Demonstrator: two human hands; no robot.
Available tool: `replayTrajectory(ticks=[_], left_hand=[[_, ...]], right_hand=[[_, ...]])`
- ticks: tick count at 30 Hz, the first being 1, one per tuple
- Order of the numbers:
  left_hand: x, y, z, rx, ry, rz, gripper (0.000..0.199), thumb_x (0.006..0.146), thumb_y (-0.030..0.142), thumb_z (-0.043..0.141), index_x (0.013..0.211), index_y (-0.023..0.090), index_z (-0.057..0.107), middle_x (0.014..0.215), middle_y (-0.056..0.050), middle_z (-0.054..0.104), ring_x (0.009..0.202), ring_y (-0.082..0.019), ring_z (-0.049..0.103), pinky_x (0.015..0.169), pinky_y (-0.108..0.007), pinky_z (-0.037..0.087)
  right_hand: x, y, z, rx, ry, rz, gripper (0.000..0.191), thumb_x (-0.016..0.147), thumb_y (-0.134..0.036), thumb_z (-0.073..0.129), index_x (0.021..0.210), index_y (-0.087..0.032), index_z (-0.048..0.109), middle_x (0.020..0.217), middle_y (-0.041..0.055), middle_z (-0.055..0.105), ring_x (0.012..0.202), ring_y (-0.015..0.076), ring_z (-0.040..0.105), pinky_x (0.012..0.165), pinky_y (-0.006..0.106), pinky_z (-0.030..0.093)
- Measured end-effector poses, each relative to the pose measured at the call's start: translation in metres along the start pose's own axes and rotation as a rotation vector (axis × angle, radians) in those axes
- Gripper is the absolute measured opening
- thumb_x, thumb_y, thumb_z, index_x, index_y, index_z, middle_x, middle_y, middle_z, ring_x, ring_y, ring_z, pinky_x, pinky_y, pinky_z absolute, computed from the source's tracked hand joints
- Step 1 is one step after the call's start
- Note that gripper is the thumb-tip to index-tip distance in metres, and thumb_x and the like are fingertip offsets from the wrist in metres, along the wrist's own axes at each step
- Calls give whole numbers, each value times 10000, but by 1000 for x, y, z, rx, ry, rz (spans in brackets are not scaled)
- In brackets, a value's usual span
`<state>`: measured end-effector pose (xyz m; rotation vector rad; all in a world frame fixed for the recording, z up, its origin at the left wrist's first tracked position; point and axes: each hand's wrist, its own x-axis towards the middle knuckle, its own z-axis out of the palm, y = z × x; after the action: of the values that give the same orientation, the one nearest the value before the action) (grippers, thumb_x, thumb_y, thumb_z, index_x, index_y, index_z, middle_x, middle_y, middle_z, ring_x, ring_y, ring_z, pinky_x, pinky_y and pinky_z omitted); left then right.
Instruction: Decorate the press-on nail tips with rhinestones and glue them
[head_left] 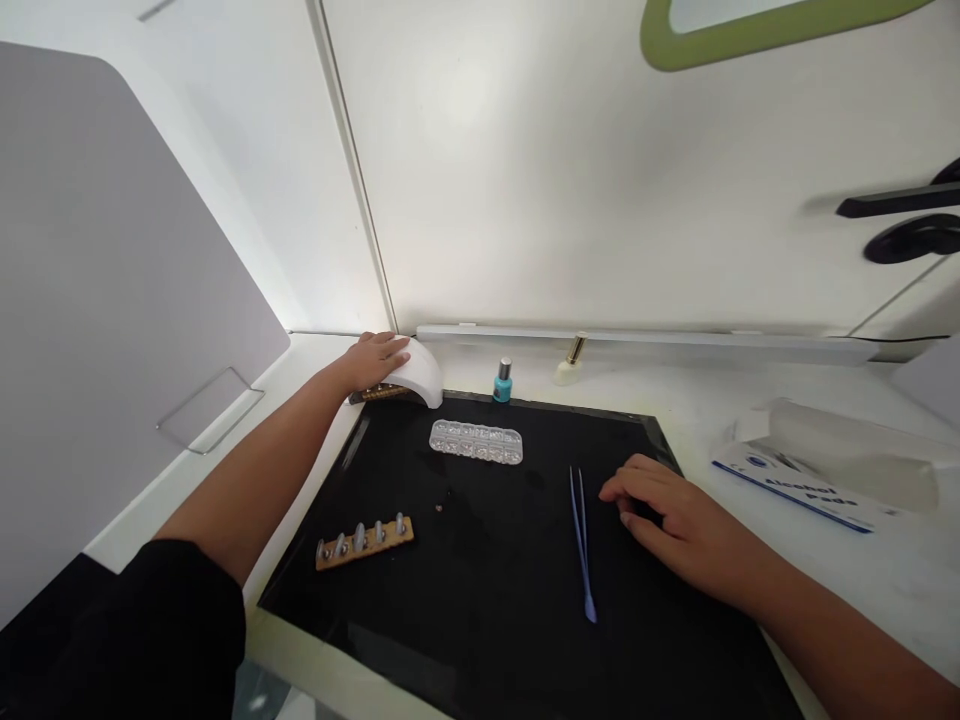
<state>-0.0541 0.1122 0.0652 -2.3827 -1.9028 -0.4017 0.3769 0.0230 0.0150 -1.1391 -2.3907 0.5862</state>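
Observation:
My left hand (376, 360) lies with outstretched fingers on top of a white curved nail lamp (424, 375) at the mat's far left corner. A strip with small pieces on it (384, 392) shows partly under the lamp. My right hand (664, 510) rests on the black mat (495, 620), fingers loosely bent, thumb apart, holding nothing. Just left of it lie blue tweezers (582, 550), tips pointing away. A clear compartment case (477, 442) with tiny shiny pieces sits mid-mat. Grey nail tips (360, 537) stand along a cork-coloured strip (375, 550) at the left.
A teal bottle (502, 384) with a silver cap stands at the mat's far edge. Behind it, a pale bottle with a gold cap (574, 355) leans on the white surface. An opened alcohol pads box (810, 480) lies at right. A tiny piece (439, 508) rests on the mat.

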Motion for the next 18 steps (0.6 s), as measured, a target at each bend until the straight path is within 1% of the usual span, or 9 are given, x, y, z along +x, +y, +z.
replayTrajectory(ticks=[4, 8, 12, 15, 18], left_hand=[[6, -3, 6, 19, -30, 38, 365, 978, 344, 615, 1289, 157, 581, 1306, -114, 601, 1136, -255, 626, 956, -477, 556], [6, -8, 7, 40, -30, 40, 361, 979, 345, 613, 1286, 157, 582, 1302, -114, 603, 1130, -252, 628, 952, -473, 558], [6, -11, 7, 44, -32, 36, 360, 981, 348, 610, 1286, 160, 583, 1308, -114, 601, 1136, -253, 625, 959, -476, 554], [7, -10, 7, 33, -25, 30, 365, 979, 351, 611, 1289, 160, 582, 1314, -115, 598, 1146, -257, 621, 967, -483, 549], [5, -11, 8, -5, 7, 9, 363, 977, 350, 614, 1286, 161, 585, 1315, -115, 598, 1146, -256, 621, 967, -481, 549]], right_hand=[[0, 0, 0, 1, -5, -2, 151, 861, -229, 487, 871, -231, 637, 832, 66, 601, 743, 230, 587, 702, 394, 500], [1, 1, 2, 2, -4, -9, 159, 863, -229, 482, 863, -237, 642, 833, 69, 599, 729, 233, 583, 686, 402, 498], [2, 9, 4, 5, -3, -17, 133, 851, -254, 513, 865, -246, 644, 822, 69, 608, 726, 241, 588, 691, 413, 508], [3, 13, 3, 1, -1, -26, 110, 831, -268, 541, 858, -247, 646, 808, 63, 606, 706, 239, 590, 681, 410, 510], [3, 11, 2, -10, 11, -32, 128, 841, -252, 524, 877, -241, 647, 824, 63, 607, 736, 237, 594, 714, 412, 513]])
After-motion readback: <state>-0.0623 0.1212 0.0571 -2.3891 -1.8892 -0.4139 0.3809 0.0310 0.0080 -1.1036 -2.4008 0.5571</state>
